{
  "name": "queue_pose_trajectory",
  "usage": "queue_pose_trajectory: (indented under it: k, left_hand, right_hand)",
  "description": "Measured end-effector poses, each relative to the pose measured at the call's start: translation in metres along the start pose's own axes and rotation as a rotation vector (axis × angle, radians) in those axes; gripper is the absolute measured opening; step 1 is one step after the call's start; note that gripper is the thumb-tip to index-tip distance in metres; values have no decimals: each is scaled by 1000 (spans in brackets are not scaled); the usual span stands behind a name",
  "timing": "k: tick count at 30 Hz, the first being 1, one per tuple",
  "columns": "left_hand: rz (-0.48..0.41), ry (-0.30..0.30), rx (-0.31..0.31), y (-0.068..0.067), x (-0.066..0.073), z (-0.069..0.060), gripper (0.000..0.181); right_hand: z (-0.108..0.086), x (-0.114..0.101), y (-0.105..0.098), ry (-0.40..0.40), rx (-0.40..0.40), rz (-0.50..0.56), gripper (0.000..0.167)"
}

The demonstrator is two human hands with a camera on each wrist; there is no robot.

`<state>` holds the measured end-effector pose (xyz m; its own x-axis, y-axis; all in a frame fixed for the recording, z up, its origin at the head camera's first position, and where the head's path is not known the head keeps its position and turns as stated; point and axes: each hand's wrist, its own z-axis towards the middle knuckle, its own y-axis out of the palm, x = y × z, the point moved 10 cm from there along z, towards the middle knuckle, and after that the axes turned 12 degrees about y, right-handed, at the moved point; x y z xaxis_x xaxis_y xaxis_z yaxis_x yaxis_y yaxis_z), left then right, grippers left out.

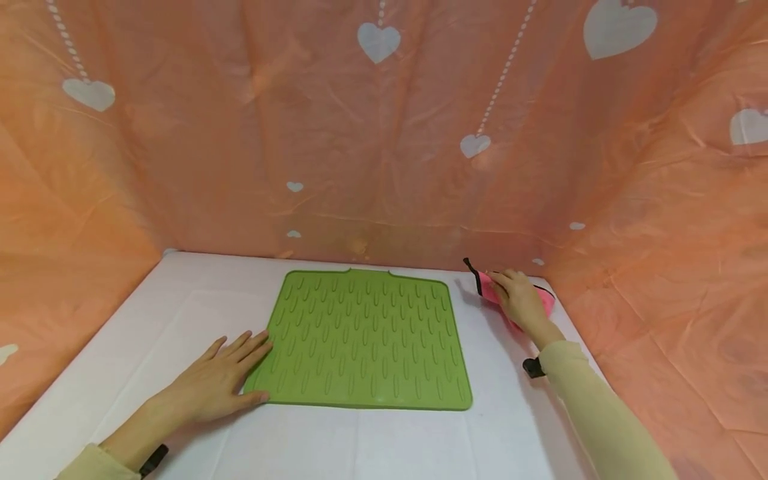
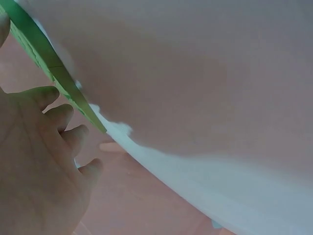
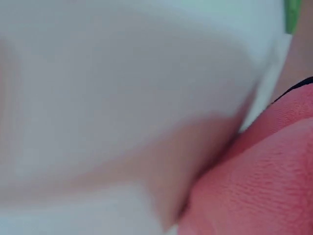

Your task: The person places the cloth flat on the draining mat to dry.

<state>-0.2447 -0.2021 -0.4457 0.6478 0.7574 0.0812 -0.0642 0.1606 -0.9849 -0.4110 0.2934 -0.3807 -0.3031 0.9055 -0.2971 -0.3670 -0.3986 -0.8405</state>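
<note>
Orange heart-print curtain (image 1: 378,153) behind, white tabletop (image 1: 414,443) below. Green mat (image 1: 366,340) already flat, right beside left hand (image 1: 210,383), fingers spread, touching its edge. Right hand (image 1: 521,303) grips pink cloth (image 1: 547,301), clear of mat; what's left, can't tell. Cloth fuzzy, bunched, black-trimmed; mat has rows of slim oval marks, rounded corners.
</note>
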Motion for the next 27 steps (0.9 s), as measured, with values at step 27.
queue_pose_trajectory:
  k: [27]
  left_hand:
    - [-7,13,-8,4,1,-1,88]
  right_hand:
    - [-3,-201,-11,-545,79,97,31]
